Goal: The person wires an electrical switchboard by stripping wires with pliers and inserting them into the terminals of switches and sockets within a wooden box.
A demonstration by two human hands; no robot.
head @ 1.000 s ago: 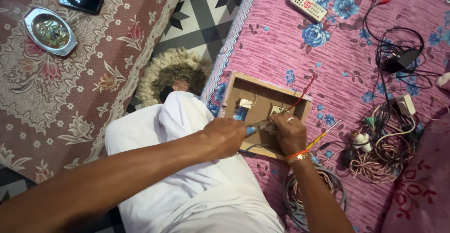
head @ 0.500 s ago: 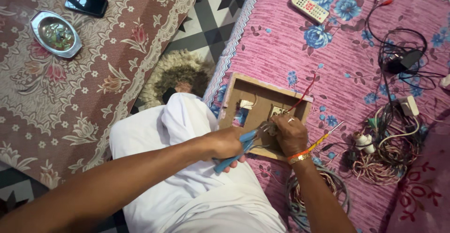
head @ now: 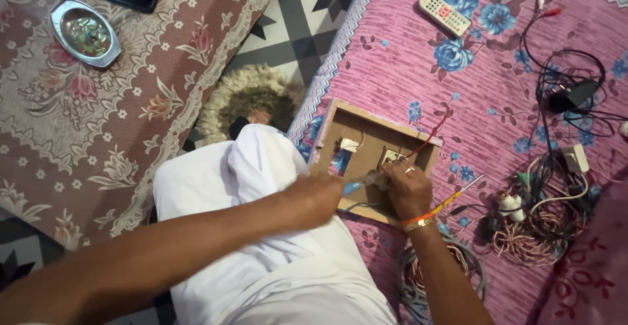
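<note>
The left hand (head: 319, 199) is closed around a blue-handled screwdriver (head: 356, 186), whose tip now points into the shallow wooden switch box (head: 366, 158) just ahead of the grip. Half a second ago the blue handle hung lower, below the fist; it has since swung up and in toward the fitting. The right hand (head: 407, 191) stays pressed on the box beside the tool tip, fingers curled over a small switch fitting (head: 392, 157); what it pinches cannot be told. A red wire (head: 428, 136) leaves the box beyond the right hand, a yellow tester screwdriver (head: 458, 196) just outside it.
</note>
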